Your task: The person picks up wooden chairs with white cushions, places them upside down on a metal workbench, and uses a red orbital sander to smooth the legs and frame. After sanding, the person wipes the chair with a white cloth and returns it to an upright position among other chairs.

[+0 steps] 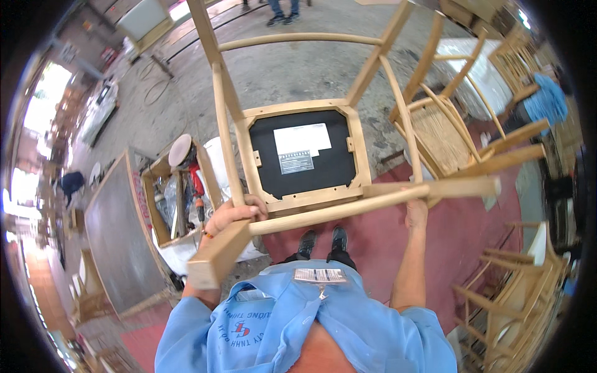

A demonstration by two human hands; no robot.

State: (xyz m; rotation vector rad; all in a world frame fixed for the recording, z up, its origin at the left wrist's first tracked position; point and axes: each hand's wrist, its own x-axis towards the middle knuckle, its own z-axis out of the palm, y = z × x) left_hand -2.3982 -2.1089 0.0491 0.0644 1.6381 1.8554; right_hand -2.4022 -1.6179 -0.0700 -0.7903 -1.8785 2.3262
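A light wooden chair (339,210) is tipped in front of me, its underside facing me. Inside its seat frame lies a black panel (301,181) bearing a white label and a grey label. My left hand (236,214) curls around the rails near the close left leg, whose square end (205,264) juts toward me. Beneath the right end of the near round rail, my right hand (416,210) grips the chair by the other near leg; its fingers are partly hidden by the wood.
At left, an open box (163,233) holds tools, including a red and black power drill, beside a grey-topped table (118,230). Another wooden chair (441,137) stands close on the right. More chair frames (510,298) crowd the lower right. A person in blue (547,102) is beyond; a red mat (367,267) lies underfoot.
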